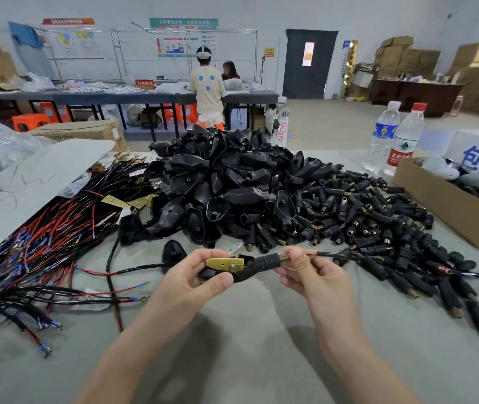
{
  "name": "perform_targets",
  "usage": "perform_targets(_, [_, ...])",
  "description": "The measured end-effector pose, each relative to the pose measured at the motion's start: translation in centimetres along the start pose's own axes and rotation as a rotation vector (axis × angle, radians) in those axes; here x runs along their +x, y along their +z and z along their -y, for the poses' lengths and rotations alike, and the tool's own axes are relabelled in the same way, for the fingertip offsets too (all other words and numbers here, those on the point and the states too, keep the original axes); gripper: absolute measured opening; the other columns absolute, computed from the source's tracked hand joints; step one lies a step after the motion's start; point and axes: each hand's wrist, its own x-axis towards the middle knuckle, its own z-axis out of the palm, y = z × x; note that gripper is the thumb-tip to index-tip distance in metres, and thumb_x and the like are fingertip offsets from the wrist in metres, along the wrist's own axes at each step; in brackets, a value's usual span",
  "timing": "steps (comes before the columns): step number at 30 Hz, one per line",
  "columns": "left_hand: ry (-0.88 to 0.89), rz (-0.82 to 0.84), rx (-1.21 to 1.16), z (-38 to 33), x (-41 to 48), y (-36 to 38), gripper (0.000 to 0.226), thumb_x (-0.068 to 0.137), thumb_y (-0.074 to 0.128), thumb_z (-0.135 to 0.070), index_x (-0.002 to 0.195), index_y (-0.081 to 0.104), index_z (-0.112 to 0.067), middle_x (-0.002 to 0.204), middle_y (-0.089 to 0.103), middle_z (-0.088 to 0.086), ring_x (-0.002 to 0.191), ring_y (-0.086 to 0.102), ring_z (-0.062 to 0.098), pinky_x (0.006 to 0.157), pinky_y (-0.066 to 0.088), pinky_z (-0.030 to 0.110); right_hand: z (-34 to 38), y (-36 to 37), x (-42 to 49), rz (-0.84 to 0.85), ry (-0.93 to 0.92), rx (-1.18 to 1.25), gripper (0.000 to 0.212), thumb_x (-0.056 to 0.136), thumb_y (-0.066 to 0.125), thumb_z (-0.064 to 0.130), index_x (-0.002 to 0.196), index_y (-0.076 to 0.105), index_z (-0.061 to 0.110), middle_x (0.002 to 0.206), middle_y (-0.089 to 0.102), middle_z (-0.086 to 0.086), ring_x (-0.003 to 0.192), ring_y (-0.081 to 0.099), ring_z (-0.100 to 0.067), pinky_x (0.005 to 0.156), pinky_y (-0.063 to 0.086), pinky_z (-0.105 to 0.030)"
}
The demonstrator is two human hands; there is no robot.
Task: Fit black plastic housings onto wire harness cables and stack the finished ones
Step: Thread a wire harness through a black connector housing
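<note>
My left hand (200,275) grips a black plastic housing (257,265) with a small yellow circuit board (225,263) lying in its open side. My right hand (308,272) pinches the brass-tipped neck of that housing, where a black and red cable (328,253) leaves to the right. Behind my hands rises a big heap of empty black housings (226,182). To its right spreads a pile of small black sleeves with brass ends (378,223). Wire harnesses in red and black with blue terminals (46,243) lie at the left.
One loose housing (174,252) lies just left of my hands. Water bottles (394,138) stand at the back right beside an open cardboard box (450,205). A grey sheet (28,182) covers the left corner. Two people work at a far table (133,97).
</note>
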Motion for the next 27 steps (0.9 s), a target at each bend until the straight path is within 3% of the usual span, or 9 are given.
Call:
perform_targets(6, [-0.051, 0.031, 0.034, -0.1, -0.2, -0.4, 0.035, 0.084, 0.067, -0.025, 0.117, 0.064, -0.016, 0.113, 0.073, -0.004, 0.086, 0.064, 0.002, 0.078, 0.051, 0.016, 0.0, 0.0, -0.1, -0.024, -0.048, -0.053, 0.022, 0.088, 0.068, 0.028, 0.092, 0.072, 0.007, 0.08, 0.077, -0.006, 0.075, 0.076, -0.019, 0.063, 0.059, -0.021])
perform_targets(9, [-0.091, 0.006, 0.116, 0.3, 0.0, -0.5, 0.016, 0.095, 0.061, -0.021, 0.109, 0.069, -0.017, 0.101, 0.076, -0.009, 0.08, 0.064, 0.003, 0.073, 0.05, 0.014, -0.4, 0.0, 0.1, -0.021, -0.013, -0.059, 0.019, 0.094, 0.064, 0.024, 0.091, 0.069, 0.006, 0.076, 0.076, -0.002, 0.072, 0.075, -0.017, 0.06, 0.059, -0.023])
perform_targets(13, [-0.081, -0.012, 0.27, 1.2, 0.2, -0.2, 0.01, 0.095, 0.064, -0.01, 0.098, 0.072, -0.016, 0.093, 0.077, -0.002, 0.085, 0.071, 0.011, 0.079, 0.054, 0.018, -1.0, 0.1, 0.2, 0.021, 0.08, -0.031, 0.02, 0.097, 0.06, 0.023, 0.095, 0.065, 0.003, 0.084, 0.076, -0.005, 0.073, 0.075, -0.019, 0.056, 0.058, -0.025])
perform_targets(16, [-0.051, 0.015, 0.315, 1.4, 0.1, 0.0, 0.007, 0.09, 0.073, -0.016, 0.089, 0.074, -0.023, 0.076, 0.071, -0.002, 0.068, 0.063, 0.005, 0.069, 0.05, 0.015, -1.3, -0.1, 0.3, 0.018, 0.112, -0.026, 0.021, 0.099, 0.059, 0.023, 0.095, 0.064, 0.004, 0.09, 0.076, -0.009, 0.076, 0.075, -0.021, 0.057, 0.058, -0.026])
perform_targets(19, [0.03, 0.035, 0.458, 1.9, 0.0, 0.1, 0.009, 0.086, 0.077, -0.024, 0.088, 0.072, -0.031, 0.085, 0.069, 0.005, 0.07, 0.058, 0.011, 0.072, 0.048, 0.025, -1.5, -0.2, 0.5, 0.015, 0.136, -0.035, 0.023, 0.099, 0.059, 0.024, 0.095, 0.064, 0.002, 0.092, 0.075, -0.009, 0.075, 0.076, -0.02, 0.056, 0.058, -0.025])
perform_targets(21, [0.11, 0.04, 0.579, 2.1, -0.1, 0.1, 0.014, 0.088, 0.075, -0.023, 0.09, 0.068, -0.035, 0.09, 0.068, -0.004, 0.076, 0.06, 0.015, 0.075, 0.05, 0.031, -1.6, -0.2, 0.5, 0.023, 0.142, -0.048, 0.024, 0.099, 0.059, 0.024, 0.096, 0.064, 0.001, 0.091, 0.075, -0.008, 0.074, 0.075, -0.02, 0.058, 0.059, -0.026])
perform_targets(27, [0.225, -0.037, 0.662, 2.2, -0.2, 0.1, 0.015, 0.095, 0.065, -0.026, 0.097, 0.059, -0.04, 0.074, 0.068, -0.006, 0.07, 0.065, 0.015, 0.071, 0.053, 0.041, -1.9, 0.1, 0.3, 0.083, 0.163, -0.052, 0.018, 0.1, 0.059, 0.019, 0.094, 0.065, 0.003, 0.083, 0.076, -0.003, 0.075, 0.074, -0.018, 0.062, 0.059, -0.024])
